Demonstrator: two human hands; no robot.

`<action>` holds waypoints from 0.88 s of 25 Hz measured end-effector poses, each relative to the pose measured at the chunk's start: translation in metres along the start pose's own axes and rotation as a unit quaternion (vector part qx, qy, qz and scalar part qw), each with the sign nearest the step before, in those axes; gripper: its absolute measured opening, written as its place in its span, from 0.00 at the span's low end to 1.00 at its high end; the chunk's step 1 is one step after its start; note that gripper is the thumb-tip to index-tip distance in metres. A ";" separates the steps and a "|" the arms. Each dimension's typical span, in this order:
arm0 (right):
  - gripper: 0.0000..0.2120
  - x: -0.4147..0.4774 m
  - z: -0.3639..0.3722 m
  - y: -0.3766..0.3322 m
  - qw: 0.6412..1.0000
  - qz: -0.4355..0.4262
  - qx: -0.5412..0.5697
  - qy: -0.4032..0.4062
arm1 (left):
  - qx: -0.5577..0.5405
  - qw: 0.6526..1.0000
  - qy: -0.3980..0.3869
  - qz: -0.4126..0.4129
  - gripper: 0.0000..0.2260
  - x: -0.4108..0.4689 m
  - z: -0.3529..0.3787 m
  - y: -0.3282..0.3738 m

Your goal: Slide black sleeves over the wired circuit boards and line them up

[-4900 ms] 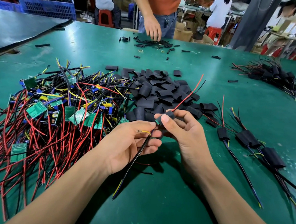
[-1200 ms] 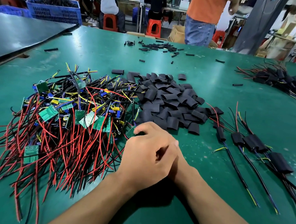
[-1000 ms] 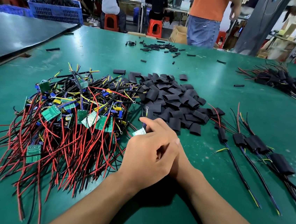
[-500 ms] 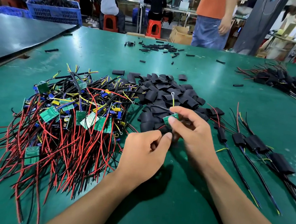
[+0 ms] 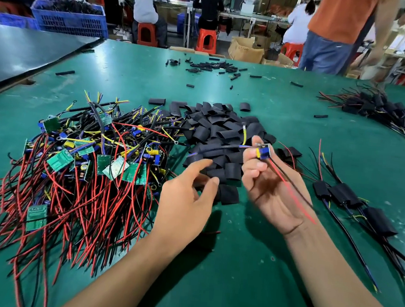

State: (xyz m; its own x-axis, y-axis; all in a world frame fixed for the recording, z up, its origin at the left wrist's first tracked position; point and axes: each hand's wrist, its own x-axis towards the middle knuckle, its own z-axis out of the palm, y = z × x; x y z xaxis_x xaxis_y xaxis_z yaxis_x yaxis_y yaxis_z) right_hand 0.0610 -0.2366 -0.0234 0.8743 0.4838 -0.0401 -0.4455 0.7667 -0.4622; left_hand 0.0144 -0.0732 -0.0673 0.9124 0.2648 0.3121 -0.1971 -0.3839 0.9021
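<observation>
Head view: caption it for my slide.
Wired board pinched in right hand; left hand open beside sleeves.

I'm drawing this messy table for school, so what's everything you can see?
Table: one, green, under everything.
Wired circuit boards: big pile, green with red and black wires, left.
Black sleeves: loose pile, black, centre.
Sleeved boards: at least three, black, lined up right.
Sleeved bundle: one heap, black, far right.
Tube scraps: many, black, far centre.
Crate: one, blue, far left.
Stools: several, red, beyond table.
Held board: one, blue and yellow parts, above the sleeves.
Left hand: one, empty, near the sleeves.
Right hand: one, pinching the held board.
</observation>
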 end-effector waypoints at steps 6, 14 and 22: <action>0.18 -0.004 0.000 0.013 0.990 0.124 -0.007 -0.060 | -0.152 0.983 -0.105 0.008 0.10 -0.003 -0.005 0.011; 0.12 -0.008 -0.003 0.011 0.972 0.226 0.009 -0.070 | -0.287 0.951 -0.104 -0.053 0.10 0.001 0.000 0.019; 0.19 -0.004 -0.002 0.005 0.966 0.248 0.029 -0.067 | -0.320 0.937 -0.141 -0.005 0.09 0.001 0.000 0.026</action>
State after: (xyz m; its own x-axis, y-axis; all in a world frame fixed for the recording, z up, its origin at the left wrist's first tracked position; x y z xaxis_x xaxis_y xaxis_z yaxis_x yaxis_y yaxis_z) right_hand 0.0557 -0.2359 -0.0269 0.5193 0.8449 -0.1280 -0.8169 0.4469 -0.3647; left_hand 0.0103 -0.0824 -0.0435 0.9561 -0.0129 0.2928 -0.2805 0.2493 0.9269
